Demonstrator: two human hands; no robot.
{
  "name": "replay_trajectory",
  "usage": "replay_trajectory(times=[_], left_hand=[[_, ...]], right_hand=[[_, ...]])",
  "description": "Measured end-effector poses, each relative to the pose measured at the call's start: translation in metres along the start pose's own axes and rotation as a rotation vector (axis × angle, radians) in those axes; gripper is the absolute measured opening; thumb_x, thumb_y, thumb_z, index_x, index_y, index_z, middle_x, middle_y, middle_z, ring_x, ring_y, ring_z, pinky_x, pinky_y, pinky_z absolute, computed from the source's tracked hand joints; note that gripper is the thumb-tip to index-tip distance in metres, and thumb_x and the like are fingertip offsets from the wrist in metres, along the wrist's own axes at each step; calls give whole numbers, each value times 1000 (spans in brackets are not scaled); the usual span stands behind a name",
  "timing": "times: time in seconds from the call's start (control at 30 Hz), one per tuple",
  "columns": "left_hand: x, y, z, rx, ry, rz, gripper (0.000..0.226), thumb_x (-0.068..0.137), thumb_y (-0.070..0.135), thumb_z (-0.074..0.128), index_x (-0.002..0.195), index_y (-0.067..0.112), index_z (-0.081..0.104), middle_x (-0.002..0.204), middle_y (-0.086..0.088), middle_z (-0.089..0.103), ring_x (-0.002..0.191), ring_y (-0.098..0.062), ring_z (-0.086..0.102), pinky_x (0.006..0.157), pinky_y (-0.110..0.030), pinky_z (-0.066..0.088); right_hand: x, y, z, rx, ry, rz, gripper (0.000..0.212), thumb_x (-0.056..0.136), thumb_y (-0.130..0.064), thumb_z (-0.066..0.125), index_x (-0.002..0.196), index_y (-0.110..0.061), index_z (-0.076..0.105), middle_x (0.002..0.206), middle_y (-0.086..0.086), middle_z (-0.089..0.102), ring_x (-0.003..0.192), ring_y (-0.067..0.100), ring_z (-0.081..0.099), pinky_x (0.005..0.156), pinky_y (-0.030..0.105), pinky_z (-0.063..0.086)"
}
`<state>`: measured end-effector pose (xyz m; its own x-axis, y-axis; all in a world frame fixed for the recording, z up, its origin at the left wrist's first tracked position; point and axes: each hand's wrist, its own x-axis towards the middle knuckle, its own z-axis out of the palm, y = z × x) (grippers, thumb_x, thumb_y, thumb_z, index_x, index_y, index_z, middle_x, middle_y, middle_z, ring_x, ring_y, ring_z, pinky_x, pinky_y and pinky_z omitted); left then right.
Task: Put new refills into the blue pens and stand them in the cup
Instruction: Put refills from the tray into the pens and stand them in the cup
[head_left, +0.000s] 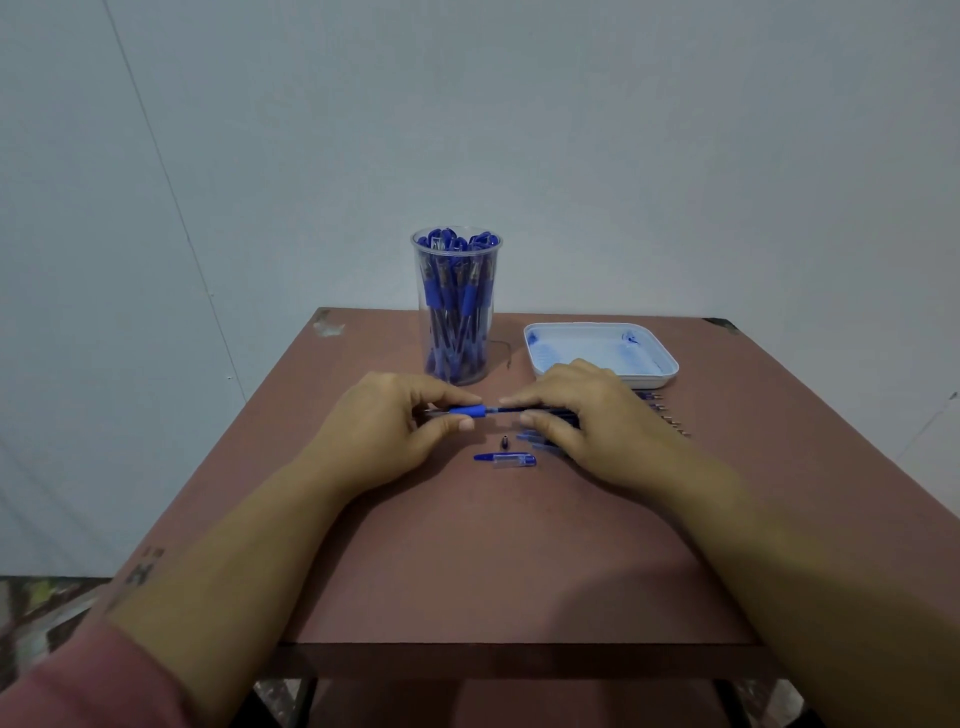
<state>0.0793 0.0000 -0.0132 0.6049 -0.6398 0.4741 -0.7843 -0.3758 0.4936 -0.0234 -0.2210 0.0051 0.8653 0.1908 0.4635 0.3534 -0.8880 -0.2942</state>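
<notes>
A blue pen (475, 411) lies level between both hands, just above the table. My left hand (387, 423) pinches its tip end by the blue grip. My right hand (582, 415) holds the barrel end, fingers curled round it. Below the pen, on the table, lie a small dark tip piece (504, 443) and a clear cap with a blue clip (505, 459). More blue pens (532, 439) peek out under my right hand. A clear cup (457, 306) full of blue pens stands behind my hands.
A white ink-stained tray (600, 351) sits at the back right of the brown table (467, 561). A row of refills or pen tips (667, 415) lies right of my right hand. The wall stands close behind the table.
</notes>
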Motion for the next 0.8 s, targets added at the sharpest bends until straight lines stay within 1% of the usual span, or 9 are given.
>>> replay_trajectory(times=[0.1,0.2,0.27,0.33,0.4,0.47,0.6,0.7,0.8], left_hand=[[0,0,-1,-11,22,-4,21,84,42,70,105,43,72,94,25,71,79,-3,64,72,-26,52],[0,0,-1,-7,32,-8,24,82,47,66,105,44,72,95,25,71,80,-3,64,73,-27,53],[0,0,0,-1,20,-6,26,80,49,63,105,45,71,96,27,70,82,-1,64,74,-28,53],[0,-1,0,3,11,1,25,82,48,64,106,45,71,96,27,70,83,0,65,74,-30,54],[0,-2,0,0,16,3,22,84,42,70,106,45,71,96,26,71,82,-1,65,74,-31,54],[1,-4,-2,-4,34,-13,21,85,41,71,105,44,71,96,24,71,82,-1,65,74,-33,55],[1,-7,-6,-9,92,-40,23,80,49,66,102,46,71,94,27,71,79,1,64,72,-31,54],[1,-7,-7,2,103,-41,19,84,39,73,101,45,72,93,26,71,77,2,62,71,-30,53],[1,-8,-7,9,100,-51,20,84,37,74,102,45,72,94,26,71,78,3,63,73,-30,54]], right_hand=[[-2,0,0,7,41,23,30,91,-37,62,121,-36,60,94,-28,54,91,-1,48,88,31,42],[-2,1,-2,14,82,80,12,90,-30,65,101,-30,62,89,-20,57,90,2,50,83,29,43],[-1,0,1,39,71,85,7,91,-25,65,98,-27,66,85,-20,56,89,2,49,80,22,39],[1,-2,6,73,48,57,17,94,-19,62,107,-26,70,86,-22,55,90,3,49,79,14,37],[2,-3,9,114,23,36,28,96,-16,58,119,-30,67,90,-24,55,93,2,49,83,12,37],[2,-1,8,121,26,64,32,96,-20,58,124,-34,63,93,-29,54,96,-1,46,87,15,37],[4,5,7,24,-71,97,23,91,-35,64,113,-41,66,97,-23,55,97,1,40,96,36,37],[9,2,8,21,-180,91,19,90,-37,64,108,-43,70,101,-21,56,103,6,38,98,36,32],[13,-2,10,-18,-222,75,15,91,-35,65,103,-39,73,99,-20,57,108,11,41,98,36,31]])
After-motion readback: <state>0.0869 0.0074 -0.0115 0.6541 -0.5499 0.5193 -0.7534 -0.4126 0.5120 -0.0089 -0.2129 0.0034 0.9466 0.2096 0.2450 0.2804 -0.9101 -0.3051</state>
